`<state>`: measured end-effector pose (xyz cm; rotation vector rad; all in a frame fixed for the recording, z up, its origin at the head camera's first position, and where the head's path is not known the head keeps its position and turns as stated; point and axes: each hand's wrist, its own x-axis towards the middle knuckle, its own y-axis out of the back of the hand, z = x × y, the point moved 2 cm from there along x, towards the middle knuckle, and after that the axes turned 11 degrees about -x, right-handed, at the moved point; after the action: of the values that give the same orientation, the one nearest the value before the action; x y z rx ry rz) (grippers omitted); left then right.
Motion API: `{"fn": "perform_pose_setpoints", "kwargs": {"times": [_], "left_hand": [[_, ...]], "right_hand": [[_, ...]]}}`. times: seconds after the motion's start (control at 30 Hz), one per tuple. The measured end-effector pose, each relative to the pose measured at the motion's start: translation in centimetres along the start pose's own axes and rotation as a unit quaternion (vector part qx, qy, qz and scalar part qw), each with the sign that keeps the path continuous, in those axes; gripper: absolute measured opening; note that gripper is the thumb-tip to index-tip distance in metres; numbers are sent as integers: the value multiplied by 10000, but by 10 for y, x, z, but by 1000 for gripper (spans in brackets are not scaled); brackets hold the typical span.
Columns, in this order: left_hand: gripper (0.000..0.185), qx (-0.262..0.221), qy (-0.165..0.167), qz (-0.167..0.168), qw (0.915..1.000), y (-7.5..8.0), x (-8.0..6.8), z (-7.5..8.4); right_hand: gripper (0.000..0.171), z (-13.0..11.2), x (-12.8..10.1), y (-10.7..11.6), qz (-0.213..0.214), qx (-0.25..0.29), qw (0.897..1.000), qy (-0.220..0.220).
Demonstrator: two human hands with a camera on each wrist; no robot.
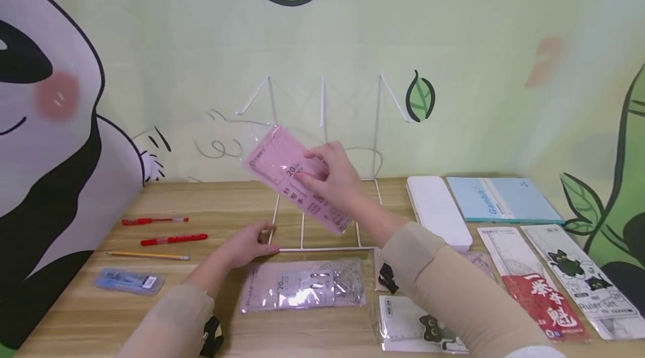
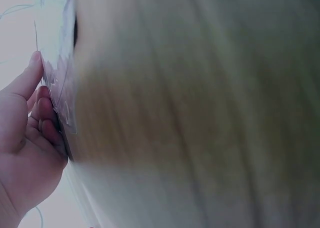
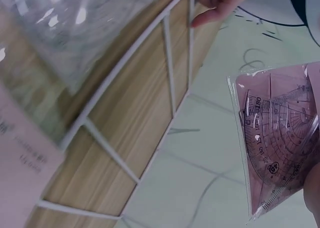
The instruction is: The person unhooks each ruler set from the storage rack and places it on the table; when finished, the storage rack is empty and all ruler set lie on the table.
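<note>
My right hand (image 1: pixel 335 176) pinches a pink packet of rulers (image 1: pixel 282 167) between thumb and fingers, tilted in the air above a white wire rack (image 1: pixel 327 249). Through its clear wrapping a protractor (image 3: pixel 285 133) shows in the right wrist view. At the rack's front left corner, my left hand (image 1: pixel 249 245) holds the frame with its thumb and curled fingers; the same hand (image 2: pixel 30 138) shows at the edge of the left wrist view. Just in front of the rack lies another pink ruler packet (image 1: pixel 302 285), flat on the table.
Two red pens (image 1: pixel 173 239), a pencil (image 1: pixel 148 255) and a blue packet (image 1: pixel 128 281) lie at left. At right are a white case (image 1: pixel 438 212), a blue notebook (image 1: pixel 504 199), a red-and-white ruler packet (image 1: pixel 534 285) and cat-printed ruler packets (image 1: pixel 579 279). A painted wall (image 1: pixel 201 66) stands behind.
</note>
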<state>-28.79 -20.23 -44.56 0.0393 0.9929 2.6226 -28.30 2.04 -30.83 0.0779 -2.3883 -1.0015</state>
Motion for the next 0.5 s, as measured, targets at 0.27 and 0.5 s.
{"fn": "perform_pose_setpoints", "kwargs": {"times": [0.27,0.5], "left_hand": [[61,-55,107,-109,9999,1,3,-5],[61,-155,143,-186,9996,2,5,-6]], "right_hand": [[47,32,-17,5,-693,-654,9947,396],[46,55,-41,15,-1375,-738,9867,461]]}}
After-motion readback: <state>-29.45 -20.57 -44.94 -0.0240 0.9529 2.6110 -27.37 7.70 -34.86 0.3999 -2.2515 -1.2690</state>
